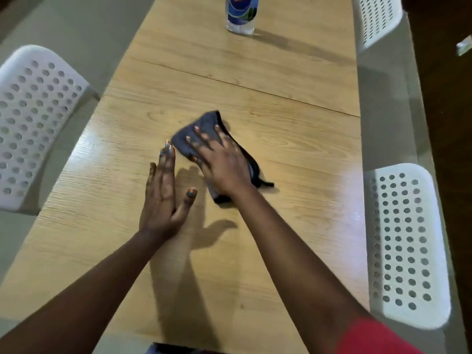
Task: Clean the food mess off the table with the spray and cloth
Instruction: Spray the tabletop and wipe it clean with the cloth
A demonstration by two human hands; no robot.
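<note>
A dark grey cloth (201, 126) lies folded on the light wooden table (293, 154) near its middle. My right hand (222, 162) presses flat on the cloth with fingers spread and straight. My left hand (163, 198) stands just left of the cloth, on its edge, fingers straight and together, thumb out to the right. The spray bottle (241, 15), clear with a blue label, stands at the table's far end; its top is cut off by the frame. No food mess is plainly visible.
White perforated chairs stand around the table: one at the left (33, 123), one at the near right (406, 241), one at the far right (378, 19). A seam (255, 89) runs across the tabletop beyond the cloth.
</note>
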